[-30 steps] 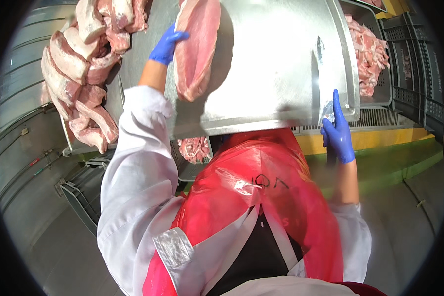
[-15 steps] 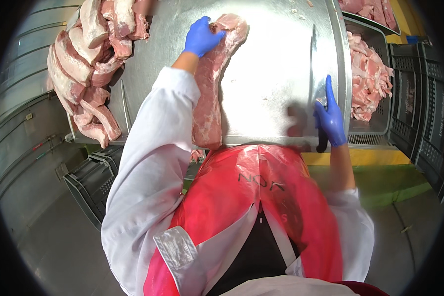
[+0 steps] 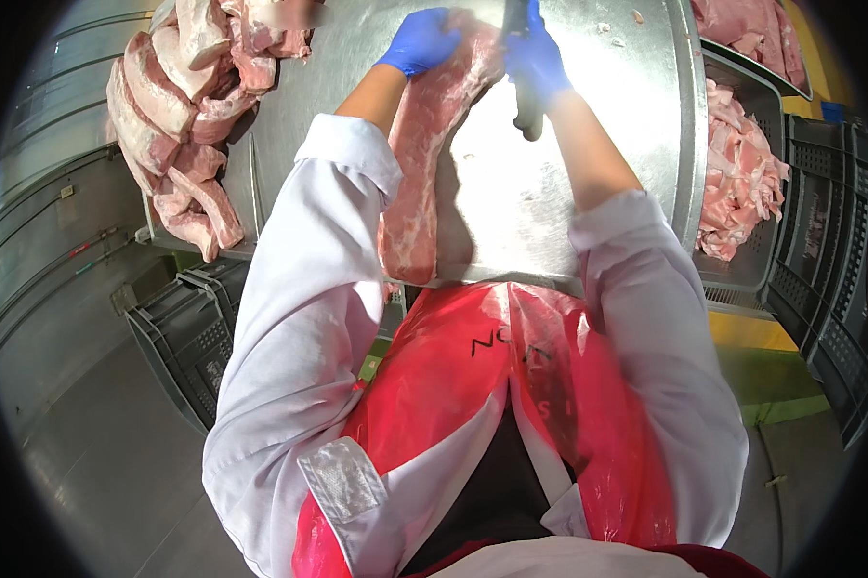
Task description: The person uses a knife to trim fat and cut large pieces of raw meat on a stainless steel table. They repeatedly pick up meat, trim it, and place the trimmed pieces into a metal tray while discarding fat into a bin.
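Observation:
A long slab of pork loin [image 3: 417, 183] lies lengthwise on the steel table [image 3: 636, 144], its near end by the table's front edge. My blue-gloved left hand [image 3: 422, 41] grips the far end of the meat, fingers partly hidden against it. Just right of that end, my blue-gloved right hand [image 3: 538, 60] is closed round a knife [image 3: 527, 118]. Its dark handle sticks out below the hand toward me, and the blade points away, partly cut off by the top of the picture.
A heap of pork pieces [image 3: 159, 91] covers the table's left side. To the right stand a grey crate [image 3: 779, 116] of pale trimmings [image 3: 737, 178] and a tray of meat [image 3: 747, 29] behind it. Dark crates [image 3: 819, 212] stand farther right; another crate [image 3: 188, 332] is low on the left.
My right hand has swung with the knife from the table's right edge up and left to the far end of the meat. My left hand remains there.

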Tool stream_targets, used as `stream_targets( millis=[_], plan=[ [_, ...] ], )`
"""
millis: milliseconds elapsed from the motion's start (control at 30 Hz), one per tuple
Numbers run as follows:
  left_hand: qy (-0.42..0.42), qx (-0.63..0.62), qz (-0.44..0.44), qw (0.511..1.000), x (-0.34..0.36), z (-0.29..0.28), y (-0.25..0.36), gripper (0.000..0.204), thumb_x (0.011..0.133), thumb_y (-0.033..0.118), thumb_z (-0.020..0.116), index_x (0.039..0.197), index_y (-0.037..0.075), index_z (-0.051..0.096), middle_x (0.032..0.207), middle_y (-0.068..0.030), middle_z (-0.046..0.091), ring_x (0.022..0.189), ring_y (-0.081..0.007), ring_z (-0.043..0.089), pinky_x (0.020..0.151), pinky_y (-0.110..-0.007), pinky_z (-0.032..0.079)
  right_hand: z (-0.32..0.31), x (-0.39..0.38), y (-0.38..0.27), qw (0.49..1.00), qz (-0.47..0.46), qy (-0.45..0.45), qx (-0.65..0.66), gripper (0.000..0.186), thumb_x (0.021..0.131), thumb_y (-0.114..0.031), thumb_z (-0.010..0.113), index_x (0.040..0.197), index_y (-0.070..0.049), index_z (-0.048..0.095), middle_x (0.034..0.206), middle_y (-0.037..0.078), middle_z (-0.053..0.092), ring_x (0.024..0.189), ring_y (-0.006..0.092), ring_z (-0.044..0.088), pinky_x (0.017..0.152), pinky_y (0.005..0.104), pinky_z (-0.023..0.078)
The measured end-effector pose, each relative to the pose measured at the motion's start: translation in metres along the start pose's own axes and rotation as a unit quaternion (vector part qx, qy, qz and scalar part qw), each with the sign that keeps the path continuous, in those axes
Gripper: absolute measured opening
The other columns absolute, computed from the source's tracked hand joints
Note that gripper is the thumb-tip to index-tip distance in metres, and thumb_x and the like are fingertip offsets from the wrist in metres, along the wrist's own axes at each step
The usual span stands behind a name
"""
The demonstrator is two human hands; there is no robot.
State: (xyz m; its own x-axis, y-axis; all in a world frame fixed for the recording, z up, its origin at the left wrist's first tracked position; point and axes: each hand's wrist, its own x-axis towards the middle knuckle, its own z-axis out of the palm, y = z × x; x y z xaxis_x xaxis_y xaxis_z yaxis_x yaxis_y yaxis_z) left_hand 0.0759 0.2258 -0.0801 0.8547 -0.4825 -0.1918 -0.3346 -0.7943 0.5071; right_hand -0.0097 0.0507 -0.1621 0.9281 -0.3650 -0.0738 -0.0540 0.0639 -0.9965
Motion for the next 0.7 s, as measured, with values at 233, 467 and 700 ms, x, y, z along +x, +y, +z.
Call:
stream_targets(
  millis=[233,467,700],
  plan=[
    [0.062,-0.004,-0.029,0.998,-0.001,-0.01,-0.031,0.038,0.09,0.039,0.067,0.094,0.002,0.068,0.083,-0.0199,0.068,0.074,-0.035,0.062,0.069,-0.046,0.049,-0.034,-0.114,-0.082,0.905,0.185,-0.379,-0.054,0.078,0.094,-0.011,0.051,0.164,-0.019,0.017,0.072,0.008,0.059,0.053,0.0124,0.054,0.053,0.0305,0.052],
    [0.072,-0.196,0.033,0.977,-0.021,-0.05,0.013,0.025,0.09,0.024,0.066,0.081,0.001,0.066,0.067,-0.0019,0.058,0.063,-0.0123,0.052,0.057,-0.035,0.044,0.049,-0.057,-0.085,0.885,0.242,-0.387,-0.092,0.08,0.094,-0.01,0.052,0.164,-0.022,0.016,0.074,0.009,0.059,0.053,0.0137,0.055,0.052,0.0317,0.051],
    [0.125,-0.31,0.127,0.934,-0.08,-0.13,0.02,0.018,0.091,0.016,0.065,0.102,0.002,0.067,0.086,0.0,0.064,0.078,-0.0092,0.057,0.07,-0.029,0.047,0.038,-0.163,-0.072,0.827,0.256,-0.496,-0.064,0.079,0.096,-0.011,0.051,0.164,-0.028,0.015,0.081,0.011,0.058,0.055,0.0151,0.055,0.05,0.0315,0.051]
  ],
)
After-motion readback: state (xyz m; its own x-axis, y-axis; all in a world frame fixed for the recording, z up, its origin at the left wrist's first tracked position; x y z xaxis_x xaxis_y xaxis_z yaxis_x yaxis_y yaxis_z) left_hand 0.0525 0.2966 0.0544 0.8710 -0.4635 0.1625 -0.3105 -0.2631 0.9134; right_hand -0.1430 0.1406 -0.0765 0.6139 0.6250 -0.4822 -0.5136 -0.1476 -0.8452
